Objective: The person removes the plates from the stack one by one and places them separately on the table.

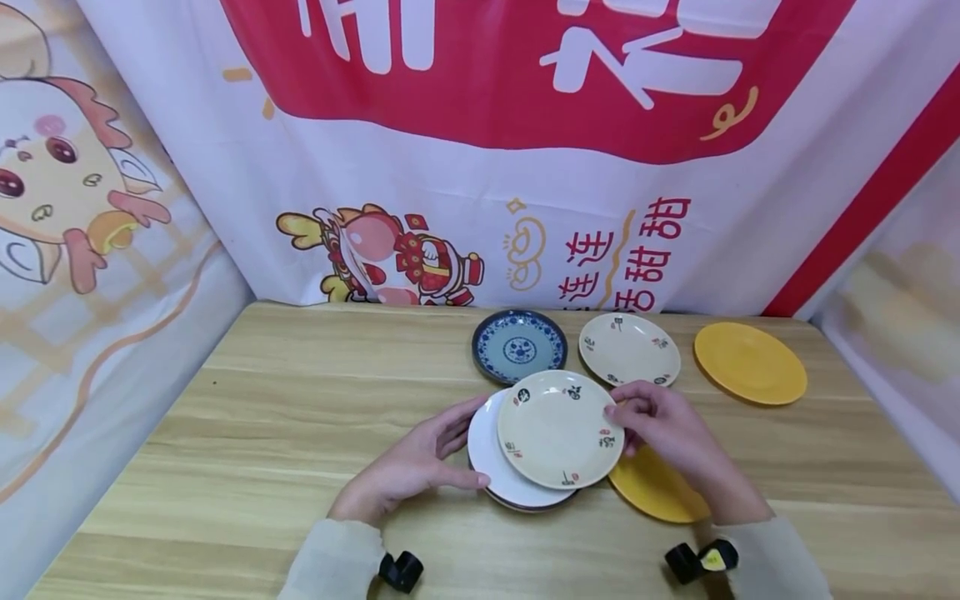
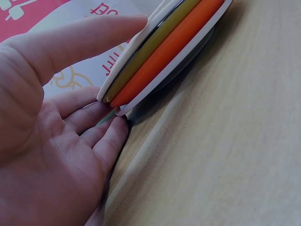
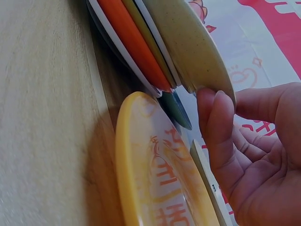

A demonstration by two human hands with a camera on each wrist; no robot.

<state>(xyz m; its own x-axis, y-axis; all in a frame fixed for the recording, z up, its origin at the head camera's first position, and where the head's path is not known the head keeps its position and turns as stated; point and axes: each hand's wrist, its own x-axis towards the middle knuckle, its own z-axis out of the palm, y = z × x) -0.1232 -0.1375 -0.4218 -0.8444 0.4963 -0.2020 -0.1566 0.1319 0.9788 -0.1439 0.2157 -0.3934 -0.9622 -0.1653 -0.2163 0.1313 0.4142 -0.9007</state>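
Right hand [image 1: 667, 425] pinches the cream patterned plate [image 1: 561, 429] by its right rim. Plate extends leftward from this grip; being round, it shows no long axis. It overlaps the plate stack [image 1: 504, 467], offset right and away from the person; contact unclear. Left hand [image 1: 420, 454], loosely spread, touches the stack's left edge, grasping nothing firmly.

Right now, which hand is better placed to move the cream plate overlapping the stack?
Probably the right hand: it pinches that cream plate by its edge; the left hand touches the stack.
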